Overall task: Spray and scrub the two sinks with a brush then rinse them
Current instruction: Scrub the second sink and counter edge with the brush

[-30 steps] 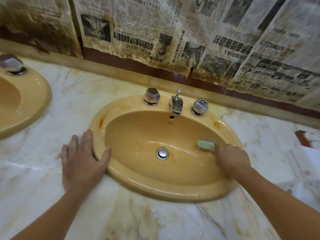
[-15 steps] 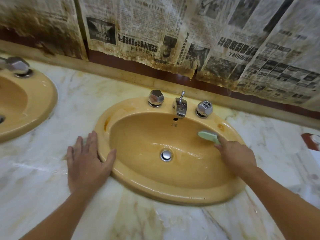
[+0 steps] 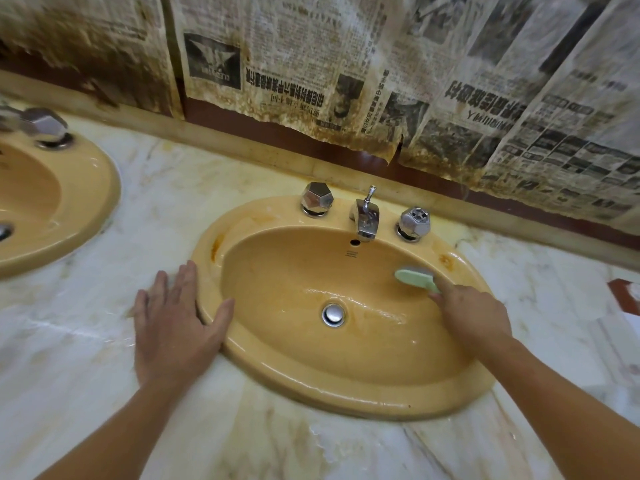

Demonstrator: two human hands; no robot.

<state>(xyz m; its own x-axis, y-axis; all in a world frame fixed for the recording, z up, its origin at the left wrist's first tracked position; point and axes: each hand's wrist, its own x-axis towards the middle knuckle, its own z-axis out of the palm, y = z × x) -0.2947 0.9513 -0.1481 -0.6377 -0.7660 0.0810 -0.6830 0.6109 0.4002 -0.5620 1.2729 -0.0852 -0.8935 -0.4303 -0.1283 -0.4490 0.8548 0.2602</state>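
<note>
Right hand point(image 3: 472, 315) grips pale green plastic brush point(image 3: 417, 279) inside yellow oval ceramic sink point(image 3: 346, 386); left hand point(image 3: 175, 327) rests flat, fingers straight, on white marble counter point(image 3: 86, 368).

The right hand point(image 3: 472, 315) is holding a green brush point(image 3: 417, 279) in its grip, pressing it against the inner right wall of the near sink point(image 3: 346, 393). The left hand point(image 3: 173, 327) is lying flat on the marble tabletop point(image 3: 104, 393), thumb touching the sink's left rim. Water is lying around the drain point(image 3: 334, 314). A second sink point(image 3: 69, 216) is sitting at the far left, and stained newspaper point(image 3: 311, 64) is covering the wall.
</note>
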